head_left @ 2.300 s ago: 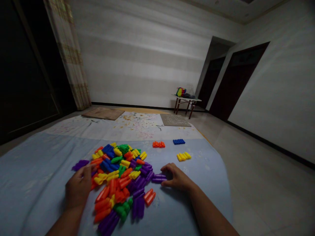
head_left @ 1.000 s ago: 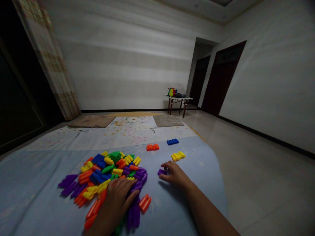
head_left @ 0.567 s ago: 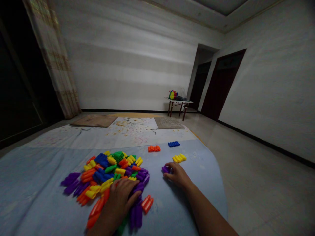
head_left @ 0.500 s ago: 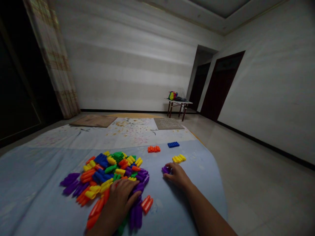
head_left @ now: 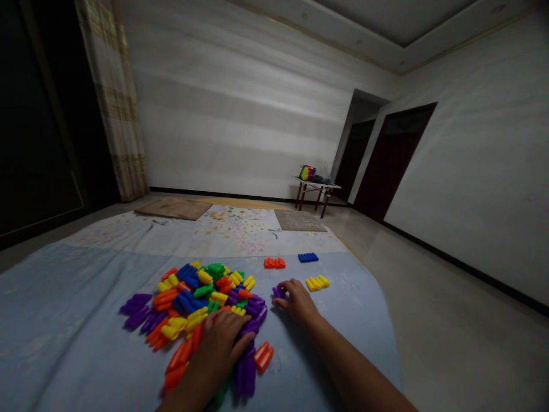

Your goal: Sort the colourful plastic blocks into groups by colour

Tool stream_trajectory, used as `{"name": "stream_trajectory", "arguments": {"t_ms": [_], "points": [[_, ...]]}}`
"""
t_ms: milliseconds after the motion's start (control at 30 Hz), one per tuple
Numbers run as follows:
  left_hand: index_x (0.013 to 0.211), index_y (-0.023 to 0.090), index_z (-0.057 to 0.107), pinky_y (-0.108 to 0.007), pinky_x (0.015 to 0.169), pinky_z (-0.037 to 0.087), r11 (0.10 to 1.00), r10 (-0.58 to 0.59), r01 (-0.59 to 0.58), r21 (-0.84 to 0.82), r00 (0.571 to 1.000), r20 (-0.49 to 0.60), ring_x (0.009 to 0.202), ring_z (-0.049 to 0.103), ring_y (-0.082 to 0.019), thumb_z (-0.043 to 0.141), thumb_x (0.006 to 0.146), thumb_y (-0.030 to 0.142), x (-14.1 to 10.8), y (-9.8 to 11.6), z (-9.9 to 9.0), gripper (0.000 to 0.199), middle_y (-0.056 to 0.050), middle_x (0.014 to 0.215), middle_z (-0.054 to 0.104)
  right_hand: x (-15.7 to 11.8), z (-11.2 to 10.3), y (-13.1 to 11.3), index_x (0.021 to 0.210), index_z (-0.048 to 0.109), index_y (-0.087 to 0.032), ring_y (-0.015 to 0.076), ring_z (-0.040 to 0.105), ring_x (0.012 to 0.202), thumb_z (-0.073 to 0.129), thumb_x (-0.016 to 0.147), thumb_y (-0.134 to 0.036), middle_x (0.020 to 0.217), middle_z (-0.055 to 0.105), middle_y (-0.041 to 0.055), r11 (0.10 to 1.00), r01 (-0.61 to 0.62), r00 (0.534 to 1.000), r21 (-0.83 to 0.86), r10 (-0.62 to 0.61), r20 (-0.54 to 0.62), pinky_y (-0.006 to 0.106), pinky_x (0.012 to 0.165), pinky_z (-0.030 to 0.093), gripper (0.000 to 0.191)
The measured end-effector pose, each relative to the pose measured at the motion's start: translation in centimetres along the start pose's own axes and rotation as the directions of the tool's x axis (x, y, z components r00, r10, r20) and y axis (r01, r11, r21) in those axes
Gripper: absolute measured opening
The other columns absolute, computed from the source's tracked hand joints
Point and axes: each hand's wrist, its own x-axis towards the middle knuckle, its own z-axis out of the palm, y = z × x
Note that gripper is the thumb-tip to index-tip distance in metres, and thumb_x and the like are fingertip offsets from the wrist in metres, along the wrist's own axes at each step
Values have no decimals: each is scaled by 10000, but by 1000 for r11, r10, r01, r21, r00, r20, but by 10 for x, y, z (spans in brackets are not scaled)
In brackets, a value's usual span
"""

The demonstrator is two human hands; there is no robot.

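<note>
A heap of red, yellow, blue, green and purple plastic pieces (head_left: pixel 184 300) lies on the cloth-covered table. My left hand (head_left: pixel 225 343) rests palm down on the heap's near right part, its fingers apart over purple and red pieces. To the right of the heap, my right hand (head_left: pixel 295 300) has its thumb and fingers closed round a purple piece (head_left: pixel 279 292) at the table surface. A joined red row (head_left: pixel 274 262), a blue row (head_left: pixel 308 257) and a yellow row (head_left: pixel 318 283) lie beyond it. One red piece (head_left: pixel 263 357) sits beside the heap's near right edge.
Two flat boards, a brown one (head_left: pixel 174 208) and a patterned one (head_left: pixel 300 220), lie at the table's far edge. Behind stands a small table (head_left: pixel 317 183) with a colourful object and a dark bag on it. A patterned curtain (head_left: pixel 114 103) hangs at the left.
My right hand has shifted slightly left, towards the heap, with the purple piece. The whole view has turned a little. My left hand stays on the heap.
</note>
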Motion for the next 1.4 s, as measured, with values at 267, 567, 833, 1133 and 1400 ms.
{"name": "stream_trajectory", "arguments": {"t_ms": [267,567,833,1133,1400], "points": [[1072,273,624,-469,994,309,1000,18,-18,6,999,-35,1043,551,-216,458,831,482,-1,2,0,360,-38,1048,662,16,4,2,1059,643,-193,169,585,793,645,704,-327,917,628,54,996,-44,991,73,34,133,252,720,438,380],[1086,269,614,-469,998,288,1000,-9,9,-17,1000,-12,1073,528,-219,449,836,482,-2,5,-2,367,-36,1073,651,16,22,-7,988,661,-193,173,584,790,680,698,-336,871,637,42,991,-70,996,111,64,57,254,710,434,324],[1073,254,618,-468,990,296,999,33,-35,-33,998,-54,1028,536,-213,440,844,473,-3,4,-3,364,-51,1034,654,5,6,-26,1005,638,-166,158,577,734,574,804,-375,890,634,67,978,-17,997,207,33,-74,271,708,459,297],[1064,285,627,-429,909,372,992,127,-127,13,982,-138,920,551,-194,508,816,445,0,2,-6,318,-37,949,640,-35,-8,-76,974,648,-190,140,593,691,680,714,-397,810,666,4,767,-27,960,642,-160,231,246,632,467,334],[1104,268,600,-460,955,357,993,115,-119,-10,976,-182,990,562,-215,508,808,473,-3,-2,0,372,-52,1041,659,-34,0,-52,925,630,-182,150,628,759,784,585,-391,842,677,9,429,-219,934,877,-167,315,300,756,478,428]]}}
